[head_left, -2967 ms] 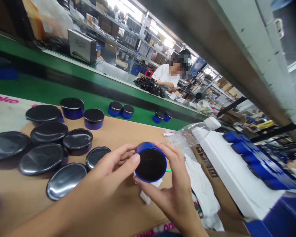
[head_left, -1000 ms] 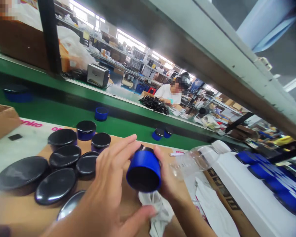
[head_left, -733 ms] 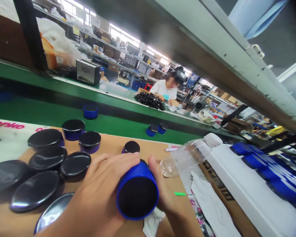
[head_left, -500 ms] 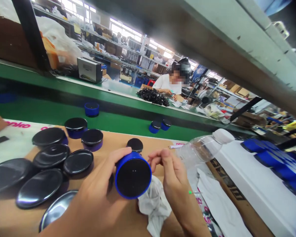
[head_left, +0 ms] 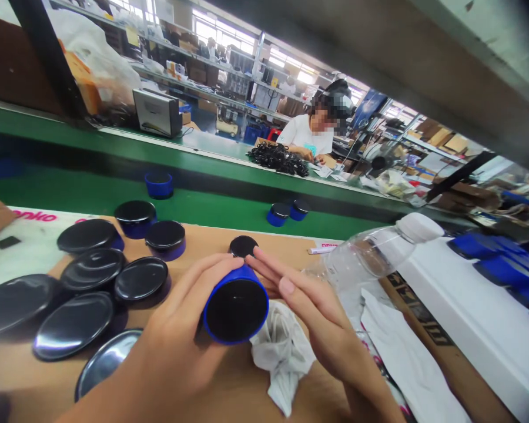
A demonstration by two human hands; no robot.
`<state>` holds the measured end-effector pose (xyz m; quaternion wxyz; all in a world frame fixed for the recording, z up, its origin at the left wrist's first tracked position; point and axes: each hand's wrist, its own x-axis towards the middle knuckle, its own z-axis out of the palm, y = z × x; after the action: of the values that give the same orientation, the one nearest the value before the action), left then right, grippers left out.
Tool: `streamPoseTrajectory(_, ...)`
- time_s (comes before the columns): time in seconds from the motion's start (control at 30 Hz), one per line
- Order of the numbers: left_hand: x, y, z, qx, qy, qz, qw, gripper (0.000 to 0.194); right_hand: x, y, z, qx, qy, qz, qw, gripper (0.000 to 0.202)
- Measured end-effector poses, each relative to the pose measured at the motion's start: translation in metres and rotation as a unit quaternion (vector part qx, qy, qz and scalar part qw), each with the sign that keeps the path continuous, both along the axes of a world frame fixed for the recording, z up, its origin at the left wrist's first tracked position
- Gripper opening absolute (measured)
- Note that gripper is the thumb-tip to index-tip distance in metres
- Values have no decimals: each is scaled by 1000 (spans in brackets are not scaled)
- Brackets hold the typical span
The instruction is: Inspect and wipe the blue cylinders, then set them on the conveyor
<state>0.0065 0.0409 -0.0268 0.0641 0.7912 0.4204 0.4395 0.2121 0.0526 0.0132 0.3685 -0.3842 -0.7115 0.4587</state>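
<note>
A blue cylinder with a black round end [head_left: 236, 310] is tilted so that this end faces me. My left hand [head_left: 180, 323] is closed around its left side. Against its upper right side lie the stretched fingers of my right hand [head_left: 317, 311]; their tips are partly behind the cylinder. Under the right hand a crumpled white cloth [head_left: 282, 346] rests on the brown cardboard [head_left: 203, 235]. Just beyond the fingertips stands a small black-topped piece [head_left: 243, 245]. To the left sit several blue pieces with glossy black tops, such as one black-topped piece [head_left: 141, 279].
A clear plastic bottle [head_left: 370, 252] with a white cap lies to the right, beside a white box [head_left: 462, 317] and several blue pieces [head_left: 506, 264]. Beyond the cardboard runs a green belt [head_left: 216, 205] carrying a few blue pieces. A person [head_left: 311, 132] sits across it.
My right hand has moved left onto the cylinder, and its curled fingers have straightened. The left hand keeps its hold. The view has shifted slightly.
</note>
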Motion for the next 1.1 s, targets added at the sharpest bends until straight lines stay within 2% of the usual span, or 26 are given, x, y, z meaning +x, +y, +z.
streamPoseTrajectory(0.07,1,-1,-1,-1,1,-2,1000,48,-6,-4,-1,44,-33,-34,998,54)
streamPoseTrajectory(0.13,2,-2,-4,2,-21,5,1000,48,-13,-8,-1,109,-116,-26,987,74)
streamPoseTrajectory(0.17,3,-2,-5,2,-28,9,1000,49,-15,-9,-2,121,-140,-15,983,75)
streamPoseTrajectory(0.2,4,-3,-6,-1,-29,15,999,49,-15,-9,-3,120,-142,-14,983,68)
streamPoseTrajectory(0.27,4,-4,-7,-4,-27,24,999,48,-12,-6,-6,108,-93,-64,988,51)
streamPoseTrajectory(0.33,3,-4,-6,-8,-26,30,999,48,-8,-3,-11,158,-40,-127,978,50)
streamPoseTrajectory(0.37,3,-4,-5,-14,-25,33,999,47,-7,-1,-14,222,-43,-126,966,54)
streamPoseTrajectory(0.4,2,-4,-4,-20,-23,35,999,47,-6,0,-16,303,-68,-96,946,62)
streamPoseTrajectory(0.47,0,-3,-1,-28,-18,45,998,46,-7,2,-20,437,-154,-16,886,74)
streamPoseTrajectory(0.5,-1,-2,0,-30,-16,50,998,45,-7,2,-20,475,-193,-2,859,71)
streamPoseTrajectory(0.57,-3,-1,2,-21,-22,61,998,45,-7,3,-20,499,-236,-52,832,59)
streamPoseTrajectory(0.63,-4,0,3,-11,-27,68,997,46,-6,4,-19,469,-228,-139,842,53)
streamPoseTrajectory(0.7,-4,-1,3,1,-7,56,998,48,-7,3,-18,417,-180,-171,874,56)
streamPoseTrajectory(0.8,-3,-2,1,3,6,26,1000,49,-15,-1,-22,332,-110,-99,931,79)
streamPoseTrajectory(0.9,-1,-4,-2,-2,-39,6,999,52,-23,-6,-25,286,-93,-40,953,93)
streamPoseTrajectory(1.1,0,-7,-1,4,-35,8,999,56,-19,-14,-17,223,-53,-12,973,69)
